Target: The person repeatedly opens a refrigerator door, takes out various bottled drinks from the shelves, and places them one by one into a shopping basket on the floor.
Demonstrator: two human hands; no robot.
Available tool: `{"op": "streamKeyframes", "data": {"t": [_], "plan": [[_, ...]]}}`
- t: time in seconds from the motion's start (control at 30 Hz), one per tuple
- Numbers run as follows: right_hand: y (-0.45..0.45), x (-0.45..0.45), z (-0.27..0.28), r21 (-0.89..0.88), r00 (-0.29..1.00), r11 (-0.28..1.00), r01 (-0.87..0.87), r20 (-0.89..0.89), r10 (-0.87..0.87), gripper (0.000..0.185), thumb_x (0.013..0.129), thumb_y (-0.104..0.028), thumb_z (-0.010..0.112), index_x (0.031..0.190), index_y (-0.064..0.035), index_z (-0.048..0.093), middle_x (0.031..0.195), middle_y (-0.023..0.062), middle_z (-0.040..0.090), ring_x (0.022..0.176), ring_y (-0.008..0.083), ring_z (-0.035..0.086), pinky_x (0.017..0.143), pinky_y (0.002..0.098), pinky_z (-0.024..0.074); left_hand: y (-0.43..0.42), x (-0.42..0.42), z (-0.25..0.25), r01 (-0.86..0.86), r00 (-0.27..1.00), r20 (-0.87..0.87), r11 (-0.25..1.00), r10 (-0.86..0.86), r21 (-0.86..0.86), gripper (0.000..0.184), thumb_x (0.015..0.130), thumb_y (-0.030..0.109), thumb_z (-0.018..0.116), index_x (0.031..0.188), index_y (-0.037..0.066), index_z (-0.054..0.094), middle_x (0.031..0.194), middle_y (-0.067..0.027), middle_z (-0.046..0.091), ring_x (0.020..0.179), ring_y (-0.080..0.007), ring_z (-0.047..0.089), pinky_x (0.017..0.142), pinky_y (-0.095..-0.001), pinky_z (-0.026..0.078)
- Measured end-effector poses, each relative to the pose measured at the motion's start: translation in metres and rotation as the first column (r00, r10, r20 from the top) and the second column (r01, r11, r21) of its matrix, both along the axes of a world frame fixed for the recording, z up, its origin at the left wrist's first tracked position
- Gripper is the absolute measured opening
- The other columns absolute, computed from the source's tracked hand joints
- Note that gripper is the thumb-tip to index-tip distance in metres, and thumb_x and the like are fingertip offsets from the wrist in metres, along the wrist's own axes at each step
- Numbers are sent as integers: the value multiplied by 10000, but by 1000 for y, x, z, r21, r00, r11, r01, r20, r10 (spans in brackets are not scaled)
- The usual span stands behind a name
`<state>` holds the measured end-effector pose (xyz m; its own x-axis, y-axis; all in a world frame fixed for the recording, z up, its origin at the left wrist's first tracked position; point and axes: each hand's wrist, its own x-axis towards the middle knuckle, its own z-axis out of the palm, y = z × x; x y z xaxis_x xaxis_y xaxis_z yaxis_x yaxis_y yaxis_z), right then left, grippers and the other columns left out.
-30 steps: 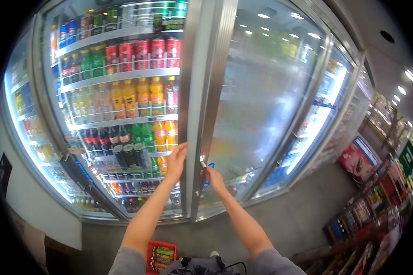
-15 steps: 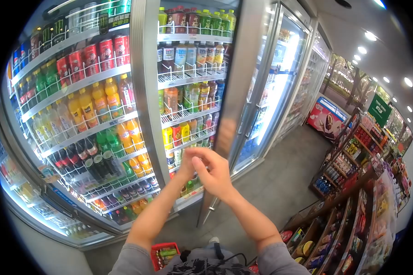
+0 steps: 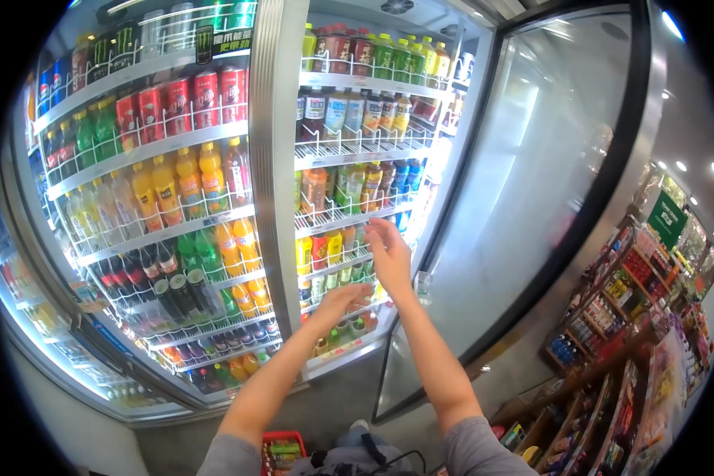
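Observation:
In front of the open section of a drinks cooler (image 3: 271, 159), my right hand (image 3: 390, 252) is raised with its fingers loosely bent and nothing visible in it. Lower and to the left, my left hand (image 3: 343, 301) reaches toward the lower shelves, fingers extended and apparently holding nothing. Behind the hands, wire racks hold bottled drinks, among them yellow bottles (image 3: 335, 244) and an orange-brown bottle (image 3: 315, 190). The cooler's glass door (image 3: 547, 159) stands wide open on the right, and neither hand is on it.
A red basket (image 3: 282, 436) with packaged goods sits on the floor near my feet. To the left, the cooler's other section holds red cans (image 3: 178, 107) and orange juice bottles (image 3: 189, 170). Snack shelves (image 3: 587, 420) line the right side.
The glass door has swung from partly open to wide open. My hands, close together before, have moved apart; the right one is now higher and further right. The view has shifted too.

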<state>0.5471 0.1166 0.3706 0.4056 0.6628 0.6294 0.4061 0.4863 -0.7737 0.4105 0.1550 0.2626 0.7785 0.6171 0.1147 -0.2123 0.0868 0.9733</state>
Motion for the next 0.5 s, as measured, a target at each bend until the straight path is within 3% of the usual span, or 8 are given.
{"op": "streamKeyframes", "data": {"t": [0.13,0.2,0.27,0.4,0.47,0.5], "plan": [[58,36,-28,-29,996,1000,-6,-89,3,282,939,-150,575,1189,-24,598,1047,161,693,926,208,681,774,336,542,26,-4,14,-145,989,17,988,145,58,407,1027,298,437,1317,41,562,1214,-62,639,1027,-147,610,915,-311,461],[79,52,-30,-85,984,981,177,43,-174,287,928,-168,586,1177,-27,607,968,162,703,874,222,685,787,340,534,42,1,18,-175,984,31,982,174,64,393,1025,274,444,1321,39,554,1210,-57,639,1016,-135,609,893,-304,464],[100,74,-39,-47,983,983,178,62,-175,289,920,-179,591,1167,-32,615,917,156,706,842,236,684,782,344,532,55,11,27,-232,973,37,971,230,57,384,1023,253,448,1323,34,545,1201,-49,640,988,-130,612,868,-294,467],[130,139,-67,-124,993,989,75,-84,-85,288,918,-154,577,1181,-39,607,937,155,700,815,209,672,741,330,538,88,47,33,-310,950,50,948,307,77,353,1014,211,457,1318,59,552,1193,-44,641,948,-141,625,830,-278,470],[125,160,-70,-111,957,991,-74,-287,39,302,917,-122,562,1205,-35,589,960,132,691,788,170,651,708,285,535,104,75,31,-330,943,61,943,327,41,342,1006,205,472,1306,71,567,1196,-49,640,943,-143,629,809,-272,469],[119,165,-66,-103,927,993,-54,-375,12,319,916,-91,547,1228,-28,573,978,109,682,777,144,636,692,256,534,110,89,32,-352,935,65,935,349,39,338,1001,202,481,1298,70,575,1189,-51,644,935,-141,631,799,-270,470]]}}
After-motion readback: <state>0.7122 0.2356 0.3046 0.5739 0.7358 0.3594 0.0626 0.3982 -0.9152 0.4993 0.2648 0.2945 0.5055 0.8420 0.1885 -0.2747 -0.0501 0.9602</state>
